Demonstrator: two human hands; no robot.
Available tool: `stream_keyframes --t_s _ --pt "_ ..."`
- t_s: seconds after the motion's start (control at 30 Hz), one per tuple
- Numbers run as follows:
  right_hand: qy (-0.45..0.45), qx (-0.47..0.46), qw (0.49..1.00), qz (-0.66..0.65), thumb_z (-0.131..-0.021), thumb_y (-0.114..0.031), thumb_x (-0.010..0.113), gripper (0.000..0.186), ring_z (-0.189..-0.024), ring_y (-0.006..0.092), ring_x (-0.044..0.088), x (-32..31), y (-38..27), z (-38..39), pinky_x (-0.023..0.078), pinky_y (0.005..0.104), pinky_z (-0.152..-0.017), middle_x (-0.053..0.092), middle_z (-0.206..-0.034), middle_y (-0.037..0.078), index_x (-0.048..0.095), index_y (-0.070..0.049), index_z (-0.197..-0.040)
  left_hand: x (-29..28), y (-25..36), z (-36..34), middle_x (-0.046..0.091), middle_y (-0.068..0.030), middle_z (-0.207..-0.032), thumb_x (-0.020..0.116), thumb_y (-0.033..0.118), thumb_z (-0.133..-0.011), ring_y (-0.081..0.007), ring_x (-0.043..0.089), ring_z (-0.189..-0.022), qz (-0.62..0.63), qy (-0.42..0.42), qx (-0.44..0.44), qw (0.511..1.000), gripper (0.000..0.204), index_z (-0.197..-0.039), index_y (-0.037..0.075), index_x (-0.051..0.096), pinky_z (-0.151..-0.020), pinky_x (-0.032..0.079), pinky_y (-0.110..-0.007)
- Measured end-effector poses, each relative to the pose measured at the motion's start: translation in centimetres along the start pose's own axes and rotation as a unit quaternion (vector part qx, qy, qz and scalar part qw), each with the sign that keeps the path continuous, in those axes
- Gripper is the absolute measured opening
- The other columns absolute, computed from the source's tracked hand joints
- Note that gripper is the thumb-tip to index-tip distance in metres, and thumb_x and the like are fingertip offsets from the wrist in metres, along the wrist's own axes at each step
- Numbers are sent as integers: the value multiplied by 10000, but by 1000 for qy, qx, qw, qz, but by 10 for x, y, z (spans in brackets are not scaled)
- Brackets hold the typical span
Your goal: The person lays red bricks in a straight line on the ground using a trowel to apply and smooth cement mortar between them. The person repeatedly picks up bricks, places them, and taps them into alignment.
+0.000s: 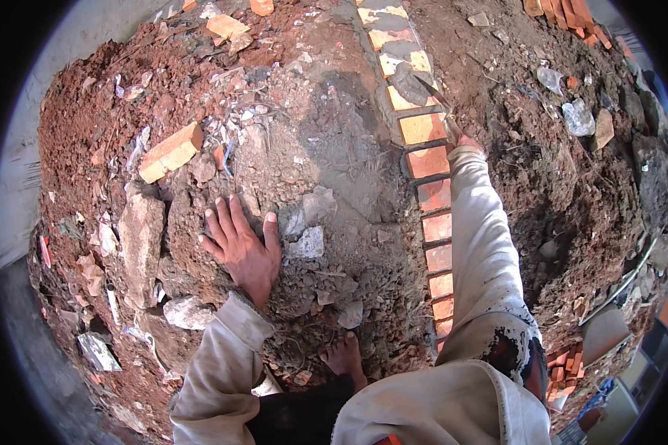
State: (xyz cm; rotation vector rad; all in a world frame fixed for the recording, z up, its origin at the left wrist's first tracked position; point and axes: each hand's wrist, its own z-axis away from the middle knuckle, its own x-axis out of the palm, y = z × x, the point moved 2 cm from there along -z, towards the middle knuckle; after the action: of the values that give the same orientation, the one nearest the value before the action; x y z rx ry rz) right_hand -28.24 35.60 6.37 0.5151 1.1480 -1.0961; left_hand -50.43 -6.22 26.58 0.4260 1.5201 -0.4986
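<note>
Brick row with mortar at far end; trowel in right hand, left hand on soil

Row: bricks (434,194) laid side by side in a line from far centre to near, right of the middle of the scene, narrow dark gaps between them. Grey mortar (406,78) lies in patches over the far bricks; the nearer ones are largely bare on top.

Right hand (464,140): at the right edge of the row, toward its far part. Fingers clamped on a trowel (439,97); the grip itself is mostly hidden. Blade reaches far and left over the row, close to the mortar; contact cannot be determined.

Left hand (246,256): palm down on the soil (364,259), left of the row and well apart from it. Fingers extended, slightly apart; thumb spread wide toward the right. Nothing held.

Surroundings: loose brick (171,153) on the soil, far and left of the left hand. Long stone (142,248) left of that hand; pale stone chunk (306,243) just to its right. Bare foot (344,357) nearer. Brick stacks at far right (569,15) and near right (565,373).
</note>
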Motion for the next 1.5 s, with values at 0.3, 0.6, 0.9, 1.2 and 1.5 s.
stream_keyframes --t_s 0.3,0.6,0.9,1.2,1.5 --pt "71 0 900 -430 -827 -190 611 435 -817 322 651 43 -43 16 545 445 -686 658 -958 145 524 -156 -1253 -2 -1 -3 330 -202 -1508 446 520 -964 -402 194 -1435 0 -1 -2 1000 704 -1460 31 346 -1130 35 -626" --pt "-60 236 644 -726 -883 -309 613 378 -460 187 500 72 -156 -27 417 381 -407 555 -662 60 537 -95 -1186 6 4 1 335 -192 -1507 468 505 -962 -402 204 -1430 3 12 8 1000 683 -1456 46 358 -1135 43 -613" --pt "40 282 537 -794 -895 -410 633 389 -422 189 478 118 -141 15 387 358 -380 550 -642 48 539 -132 -1151 6 5 -2 331 -224 -1501 454 536 -955 -421 210 -1424 0 9 18 1000 723 -1443 11 363 -1120 66 -636" --pt "-45 222 518 -825 -875 -415 616 317 -417 189 472 81 -111 51 418 346 -392 547 -652 47 574 -132 -1011 6 0 0 309 -228 -1512 465 530 -954 -424 188 -1432 0 7 14 1000 721 -1448 15 359 -1125 45 -640" --pt "66 87 993 -33 -853 -179 591 480 -1140 453 555 -11 -7 -4 488 510 -944 418 -1370 205 473 -214 -1317 7 2 -2 303 -234 -1517 428 568 -952 -421 181 -1433 10 -5 7 1000 759 -1461 12 344 -1122 37 -645"
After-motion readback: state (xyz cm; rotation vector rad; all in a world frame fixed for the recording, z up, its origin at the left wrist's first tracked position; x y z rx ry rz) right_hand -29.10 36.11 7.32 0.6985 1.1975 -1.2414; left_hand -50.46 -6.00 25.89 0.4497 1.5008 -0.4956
